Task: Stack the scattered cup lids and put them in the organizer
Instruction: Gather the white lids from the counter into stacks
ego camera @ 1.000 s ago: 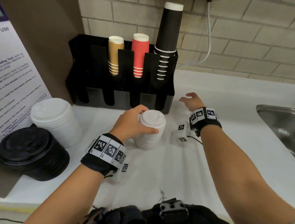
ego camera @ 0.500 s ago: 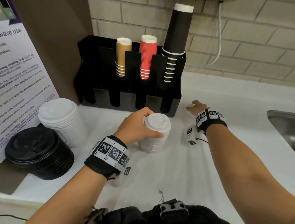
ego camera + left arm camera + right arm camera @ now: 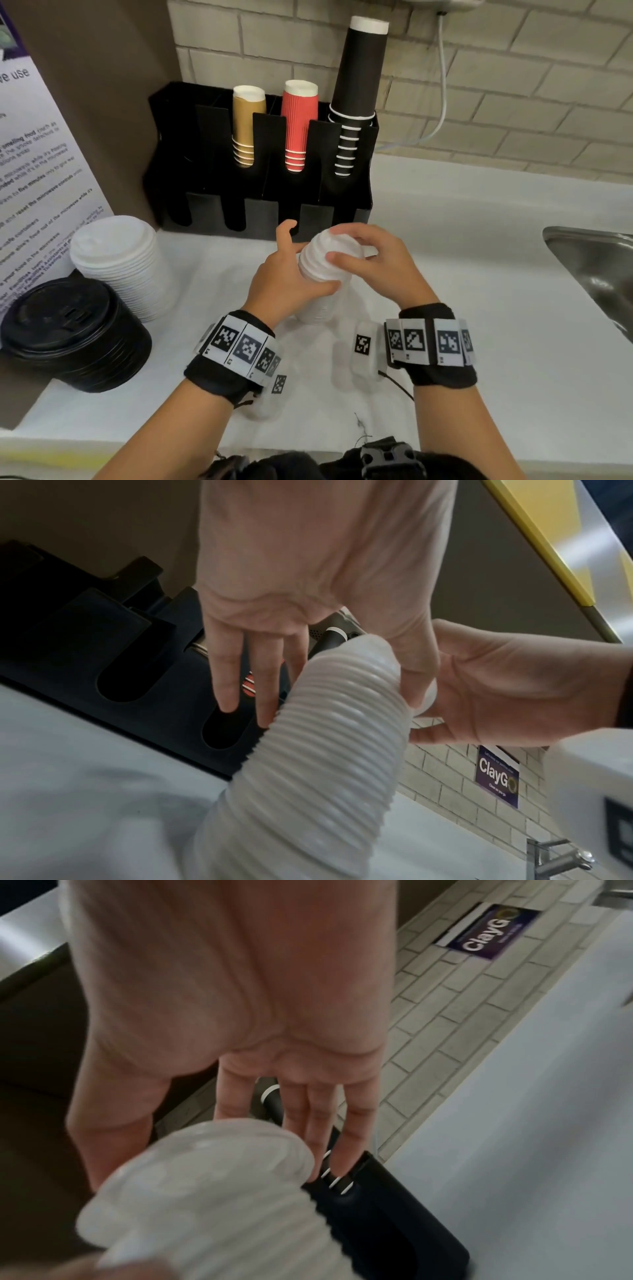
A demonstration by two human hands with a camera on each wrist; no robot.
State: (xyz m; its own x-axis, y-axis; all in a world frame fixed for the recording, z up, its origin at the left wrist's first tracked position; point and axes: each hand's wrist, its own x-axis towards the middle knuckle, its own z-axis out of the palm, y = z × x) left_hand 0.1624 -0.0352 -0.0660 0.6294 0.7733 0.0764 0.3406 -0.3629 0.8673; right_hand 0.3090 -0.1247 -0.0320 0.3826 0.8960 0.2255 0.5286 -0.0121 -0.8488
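Note:
A tall stack of small white lids (image 3: 322, 308) stands on the white counter in front of the black organizer (image 3: 212, 144). My left hand (image 3: 291, 274) grips the stack's upper part from the left, thumb in front and fingers behind. My right hand (image 3: 363, 253) holds the top lid (image 3: 337, 240) by its rim, thumb near and fingers over the far edge. In the left wrist view the ribbed stack (image 3: 325, 737) runs between my left fingers (image 3: 226, 680) and thumb. In the right wrist view the top lid (image 3: 219, 1153) is blurred under the right fingers (image 3: 318, 1123).
The organizer's slots hold gold cups (image 3: 245, 126), red cups (image 3: 296, 123) and tall black cups (image 3: 356, 96); the left slots look dark. A stack of wider white lids (image 3: 120, 260) and one of black lids (image 3: 68, 329) sit left. A steel sink (image 3: 599, 267) lies right.
My right hand has come in from the counter at the right onto the top of the stack with a lid. The left hand keeps hold of the stack.

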